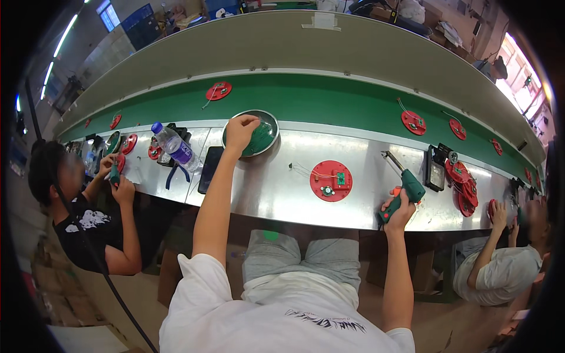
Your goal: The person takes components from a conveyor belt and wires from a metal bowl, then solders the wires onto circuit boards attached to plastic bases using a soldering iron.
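The left hand point(240, 130) reaches up to the centre of the frame and rests, fingers curled, in a round metal bowl point(268, 120) that seems to hold small green parts; whether it has pinched one up I cannot tell. The right hand point(399, 210), at the lower right of centre, is closed around the grip of a green soldering gun point(406, 187), whose tip points up and left, clear of any work.

Between the two hands, on the steel bench point(276, 188), lies a red round disc point(331, 180) with a small green board seated on it and thin wires trailing off to the left. It lies untouched, well apart from the gun's tip.

Judging from this, the disc is laid out and partly fitted, but the soldering on it looks not yet begun; the left hand appears to be at the fetching stage.

Beyond the bench a green conveyor belt point(329, 100) carries more red discs. A clear plastic bottle point(174, 146) stands at the left, and co-workers sit at either side.
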A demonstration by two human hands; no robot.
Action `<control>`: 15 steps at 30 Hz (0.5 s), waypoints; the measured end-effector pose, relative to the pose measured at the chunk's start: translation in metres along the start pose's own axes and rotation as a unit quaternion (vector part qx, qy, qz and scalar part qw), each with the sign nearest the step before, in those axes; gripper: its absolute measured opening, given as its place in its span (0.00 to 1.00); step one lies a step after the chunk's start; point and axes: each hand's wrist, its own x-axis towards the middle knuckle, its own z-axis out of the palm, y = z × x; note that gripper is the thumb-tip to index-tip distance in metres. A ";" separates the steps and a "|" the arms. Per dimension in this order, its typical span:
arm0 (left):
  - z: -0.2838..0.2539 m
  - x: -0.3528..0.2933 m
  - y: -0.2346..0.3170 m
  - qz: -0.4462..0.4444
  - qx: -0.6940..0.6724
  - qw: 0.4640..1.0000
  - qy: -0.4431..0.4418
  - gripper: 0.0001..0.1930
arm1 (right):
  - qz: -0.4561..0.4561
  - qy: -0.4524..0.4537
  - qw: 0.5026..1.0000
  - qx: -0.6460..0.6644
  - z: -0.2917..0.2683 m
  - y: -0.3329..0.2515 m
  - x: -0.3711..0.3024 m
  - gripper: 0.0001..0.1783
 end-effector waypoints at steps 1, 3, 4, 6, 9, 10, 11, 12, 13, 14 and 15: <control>-0.005 -0.002 0.002 -0.017 -0.083 0.996 -0.013 0.09 | 0.002 -0.001 1.000 0.005 0.000 0.000 0.000 0.15; -0.013 -0.005 0.012 -0.035 -0.173 0.984 -0.016 0.06 | 0.008 -0.010 1.000 0.004 0.001 -0.003 -0.002 0.16; -0.014 -0.006 0.011 -0.039 -0.170 0.985 -0.013 0.06 | 0.005 -0.006 1.000 0.010 0.002 -0.003 -0.002 0.16; -0.017 -0.007 0.009 -0.045 -0.199 0.979 -0.026 0.05 | 0.001 -0.005 1.000 0.018 0.001 -0.002 -0.003 0.16; -0.015 -0.009 0.006 -0.055 -0.218 0.974 -0.027 0.05 | 0.015 -0.036 0.999 0.010 -0.010 0.002 0.003 0.15; -0.013 -0.011 0.006 -0.064 -0.218 0.974 -0.021 0.05 | 0.015 -0.032 0.999 0.013 -0.012 0.004 0.003 0.16; -0.010 -0.012 0.006 -0.070 -0.216 0.974 -0.025 0.05 | 0.020 -0.028 0.999 0.010 -0.013 0.004 0.003 0.16; -0.007 -0.014 0.006 -0.040 -0.203 0.978 -0.008 0.05 | 0.016 -0.030 0.999 0.015 -0.012 0.001 0.001 0.16; -0.001 -0.016 0.010 -0.010 -0.191 0.981 0.006 0.06 | 0.009 -0.030 0.999 0.020 -0.013 0.000 0.000 0.17; 0.004 -0.019 0.013 0.011 -0.170 0.985 0.012 0.06 | -0.002 -0.038 0.999 0.017 -0.016 0.005 0.000 0.17; 0.007 -0.026 0.023 0.034 -0.177 0.983 0.024 0.06 | -0.013 -0.045 0.999 0.011 -0.019 0.008 -0.001 0.17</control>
